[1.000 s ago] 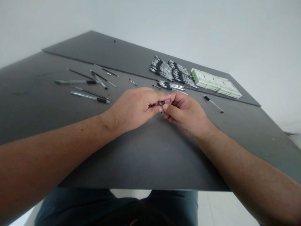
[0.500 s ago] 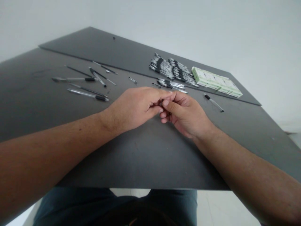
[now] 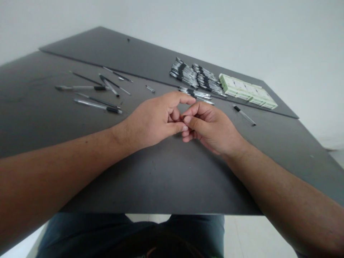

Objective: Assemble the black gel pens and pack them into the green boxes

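Note:
My left hand (image 3: 157, 120) and my right hand (image 3: 211, 127) meet at the middle of the dark grey table (image 3: 166, 172), fingertips pressed together in a pinch. Whatever small part they hold is hidden between the fingers. A short pile of pens (image 3: 197, 94) lies just beyond my fingers. Loose pens and pen parts (image 3: 94, 93) are scattered to the left of my left hand.
A large heap of black-and-clear pens (image 3: 195, 76) lies at the back, beside a row of pale green boxes (image 3: 245, 91). A single pen (image 3: 244, 114) rests right of my right hand. A small metal piece (image 3: 150, 89) lies behind my left hand.
The small black part seen between my fingertips a second ago is now covered by them. Both hands have closed tighter together and my left forefinger has arched up.

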Demonstrator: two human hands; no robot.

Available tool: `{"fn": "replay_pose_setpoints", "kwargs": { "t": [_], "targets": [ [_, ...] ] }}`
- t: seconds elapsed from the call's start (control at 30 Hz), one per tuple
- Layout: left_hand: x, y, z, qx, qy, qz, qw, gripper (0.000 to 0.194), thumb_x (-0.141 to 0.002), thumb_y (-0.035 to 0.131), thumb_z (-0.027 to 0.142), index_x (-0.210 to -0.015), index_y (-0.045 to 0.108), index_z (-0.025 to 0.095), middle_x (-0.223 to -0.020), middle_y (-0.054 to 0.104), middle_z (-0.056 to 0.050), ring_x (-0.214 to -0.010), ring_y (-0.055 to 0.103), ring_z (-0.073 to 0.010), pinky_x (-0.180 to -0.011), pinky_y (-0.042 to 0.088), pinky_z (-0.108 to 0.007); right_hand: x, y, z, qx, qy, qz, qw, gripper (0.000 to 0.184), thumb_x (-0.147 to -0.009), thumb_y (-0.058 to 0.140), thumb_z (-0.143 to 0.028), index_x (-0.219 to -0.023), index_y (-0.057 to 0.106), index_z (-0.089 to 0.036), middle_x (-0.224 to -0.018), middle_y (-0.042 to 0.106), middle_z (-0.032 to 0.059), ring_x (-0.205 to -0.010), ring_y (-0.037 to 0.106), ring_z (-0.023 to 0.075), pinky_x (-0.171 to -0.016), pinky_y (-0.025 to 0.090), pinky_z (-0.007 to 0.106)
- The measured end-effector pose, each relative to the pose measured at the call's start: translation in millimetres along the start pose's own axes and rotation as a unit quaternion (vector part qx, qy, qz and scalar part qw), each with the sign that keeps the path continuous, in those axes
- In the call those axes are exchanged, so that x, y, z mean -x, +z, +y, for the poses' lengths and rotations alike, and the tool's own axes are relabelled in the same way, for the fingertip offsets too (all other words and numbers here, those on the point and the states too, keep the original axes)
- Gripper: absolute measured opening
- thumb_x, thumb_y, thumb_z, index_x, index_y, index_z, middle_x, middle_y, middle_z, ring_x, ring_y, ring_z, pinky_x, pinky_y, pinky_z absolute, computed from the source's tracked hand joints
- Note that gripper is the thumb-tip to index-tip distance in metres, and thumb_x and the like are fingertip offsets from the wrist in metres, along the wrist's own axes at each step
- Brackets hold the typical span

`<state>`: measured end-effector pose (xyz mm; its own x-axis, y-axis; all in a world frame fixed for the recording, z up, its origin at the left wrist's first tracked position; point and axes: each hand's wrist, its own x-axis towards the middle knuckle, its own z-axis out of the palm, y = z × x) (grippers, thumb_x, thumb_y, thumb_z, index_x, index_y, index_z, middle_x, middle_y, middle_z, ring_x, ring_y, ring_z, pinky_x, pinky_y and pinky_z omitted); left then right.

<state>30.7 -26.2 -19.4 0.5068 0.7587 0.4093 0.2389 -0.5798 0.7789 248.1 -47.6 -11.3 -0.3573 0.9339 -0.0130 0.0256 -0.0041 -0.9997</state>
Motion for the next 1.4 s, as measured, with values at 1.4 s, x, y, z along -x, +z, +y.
{"fn": "replay_pose_setpoints", "kwargs": {
  "t": [1.4],
  "targets": [
    [-3.1,5.2,9.0,0.266,-0.146,0.036,0.952,0.012,-0.102,0.077,0.025,-0.096,0.068,0.020,-0.077,0.076,0.000,-0.061,0.072,-0.0130,-0.059,0.063,-0.025,2.5,-7.0,3.6,0.236,-0.134,0.085,0.959,0.017,-0.102,0.081,-0.042,-0.108,0.078,-0.026,-0.098,0.080,0.0048,-0.091,0.074,0.0238,-0.083,0.064,0.039]
  ]
}}
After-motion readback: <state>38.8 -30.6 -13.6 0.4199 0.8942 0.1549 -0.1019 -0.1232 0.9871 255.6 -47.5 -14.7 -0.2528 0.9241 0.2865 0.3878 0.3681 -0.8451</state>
